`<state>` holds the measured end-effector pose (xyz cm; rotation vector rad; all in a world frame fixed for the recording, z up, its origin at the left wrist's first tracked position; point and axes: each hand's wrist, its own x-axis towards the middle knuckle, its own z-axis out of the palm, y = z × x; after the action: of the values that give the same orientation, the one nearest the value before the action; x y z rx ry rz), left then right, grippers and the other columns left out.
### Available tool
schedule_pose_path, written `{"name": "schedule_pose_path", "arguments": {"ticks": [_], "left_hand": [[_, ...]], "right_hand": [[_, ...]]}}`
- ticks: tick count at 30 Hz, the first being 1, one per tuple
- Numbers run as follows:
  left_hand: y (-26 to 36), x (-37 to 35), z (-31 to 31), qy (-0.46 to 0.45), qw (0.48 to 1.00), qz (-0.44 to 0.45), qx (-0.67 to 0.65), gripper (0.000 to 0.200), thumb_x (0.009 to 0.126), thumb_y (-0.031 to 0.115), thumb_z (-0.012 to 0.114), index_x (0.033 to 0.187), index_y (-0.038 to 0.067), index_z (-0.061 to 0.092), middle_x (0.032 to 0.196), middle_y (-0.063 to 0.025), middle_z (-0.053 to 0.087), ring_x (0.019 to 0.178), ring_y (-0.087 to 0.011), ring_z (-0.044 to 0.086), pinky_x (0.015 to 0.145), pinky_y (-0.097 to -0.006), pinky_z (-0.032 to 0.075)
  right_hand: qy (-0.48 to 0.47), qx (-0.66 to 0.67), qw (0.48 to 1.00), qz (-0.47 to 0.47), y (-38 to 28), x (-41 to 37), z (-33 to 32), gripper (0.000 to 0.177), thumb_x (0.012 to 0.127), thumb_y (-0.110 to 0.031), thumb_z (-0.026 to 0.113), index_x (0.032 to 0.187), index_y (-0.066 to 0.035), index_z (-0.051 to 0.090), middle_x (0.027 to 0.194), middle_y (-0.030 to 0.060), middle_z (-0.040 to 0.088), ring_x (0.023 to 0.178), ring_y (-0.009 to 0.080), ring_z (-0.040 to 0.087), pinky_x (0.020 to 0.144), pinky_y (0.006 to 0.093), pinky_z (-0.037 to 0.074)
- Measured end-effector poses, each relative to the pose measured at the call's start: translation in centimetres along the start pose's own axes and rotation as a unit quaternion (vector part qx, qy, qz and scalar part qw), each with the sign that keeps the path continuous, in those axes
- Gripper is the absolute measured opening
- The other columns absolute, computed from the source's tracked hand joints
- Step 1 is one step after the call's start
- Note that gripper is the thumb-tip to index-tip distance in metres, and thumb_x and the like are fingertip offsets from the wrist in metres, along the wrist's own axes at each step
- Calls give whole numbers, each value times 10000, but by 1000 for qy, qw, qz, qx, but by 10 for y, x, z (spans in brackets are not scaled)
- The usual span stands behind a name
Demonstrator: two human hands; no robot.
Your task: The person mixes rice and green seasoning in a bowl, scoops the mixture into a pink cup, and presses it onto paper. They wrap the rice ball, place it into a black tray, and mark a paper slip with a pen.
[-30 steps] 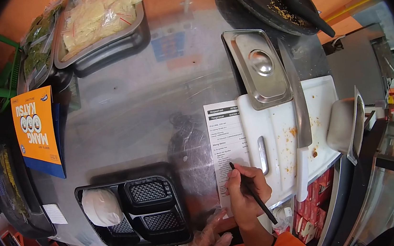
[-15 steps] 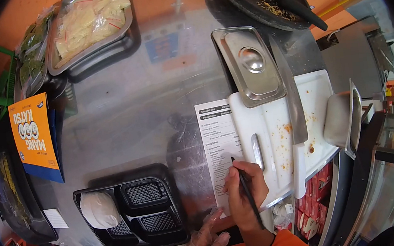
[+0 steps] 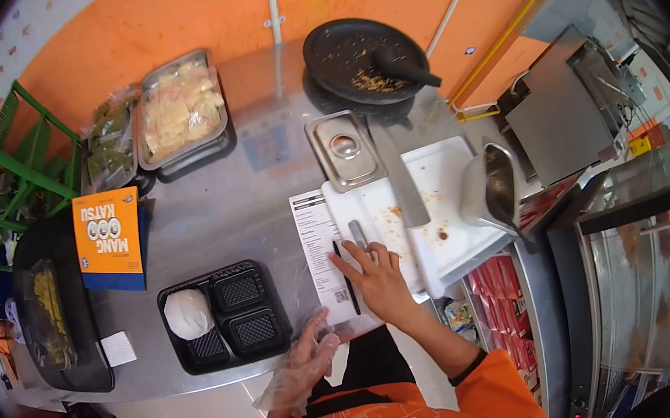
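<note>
My right hand (image 3: 382, 284) is bare, with its fingers spread over the right edge of a printed order slip (image 3: 314, 231) and the white cutting board. A black pen (image 3: 351, 293) lies on the slip beside the fingertips. My left hand (image 3: 306, 359), in a clear plastic glove, hovers at the table's front edge below the slip, fingers stretched out and nothing seen in them. To its left sits a black compartment tray (image 3: 275, 317) with a white wrapped round bundle (image 3: 188, 314) in its upper left part.
On the cutting board (image 3: 445, 169) lie a large knife (image 3: 398, 174) and crumbs; a metal lid (image 3: 347, 171) overlaps its corner. Behind are a stone mortar (image 3: 335, 58) with a pestle and a metal pan (image 3: 226, 131) of bagged food. An orange box (image 3: 109, 233) stands left.
My right hand has let go of the pen, which now rests on the slip, and its fingers have spread. The camera view has shifted, showing more of the wall and floor.
</note>
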<state>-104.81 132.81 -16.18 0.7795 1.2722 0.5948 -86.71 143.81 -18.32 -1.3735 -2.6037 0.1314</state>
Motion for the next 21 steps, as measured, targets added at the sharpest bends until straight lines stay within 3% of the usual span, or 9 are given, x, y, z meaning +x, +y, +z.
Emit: {"name": "schedule_pose_path", "arguments": {"ticks": [1,4,7,9,12,13,16,20,21], "left_hand": [[3,-3,7,16,1000,17,-20,614,947,326,549,1438,33,325,749,-49,550,592,-106,491,574,-267,443],[21,-13,18,21,993,19,117,623,947,333,544,1434,16,318,699,-54,560,601,-115,521,586,-279,450],[42,-16,31,31,976,29,216,598,947,348,539,1399,4,354,707,-82,582,634,-126,562,603,-293,457],[70,-13,47,10,980,16,196,566,948,355,534,1365,3,385,697,-87,583,648,-131,576,619,-298,462],[82,6,82,-41,984,80,151,550,948,385,533,1327,9,400,734,-96,600,667,-146,586,618,-289,462],[89,18,98,-63,978,132,151,565,948,395,531,1335,10,387,746,-99,602,664,-146,582,614,-284,461],[113,62,148,-97,984,119,84,629,945,425,531,1372,12,324,776,-110,606,650,-144,569,598,-271,462],[137,108,195,-37,997,49,-54,712,939,435,546,1426,26,224,775,-114,601,625,-133,552,573,-272,466],[128,126,199,-33,997,36,-53,774,931,455,557,1454,39,167,768,-108,601,632,-131,563,561,-264,468]], "right_hand": [[-6,31,999,13,-2,-10,-10,549,750,-29,570,1285,-153,561,1378,64,450,1115,316,445,908,430,364],[46,102,990,90,-1,-44,-75,555,756,5,593,1281,-175,572,1357,77,445,1154,313,426,952,421,353],[230,43,936,264,42,-91,-101,411,824,-58,625,1230,-112,583,1269,153,453,1152,335,429,974,433,344],[407,49,841,352,86,-115,-102,384,834,-130,663,1201,-61,572,1190,179,450,1120,339,436,934,431,369],[336,102,844,406,127,-117,-121,456,847,-233,695,1192,17,535,1173,205,446,1114,329,440,933,404,376],[307,162,844,409,139,-116,-123,431,833,-243,718,1148,3,556,1006,162,546,934,268,528,815,372,428],[191,260,842,431,167,-115,-127,348,836,-224,718,1075,-6,591,778,89,587,700,232,547,656,356,453],[306,312,832,341,190,-100,-133,163,868,-142,687,937,-9,622,711,70,632,611,150,571,576,283,455],[317,301,838,326,196,-95,-138,128,874,-113,677,918,-8,617,740,76,664,642,129,608,607,260,475]]}}
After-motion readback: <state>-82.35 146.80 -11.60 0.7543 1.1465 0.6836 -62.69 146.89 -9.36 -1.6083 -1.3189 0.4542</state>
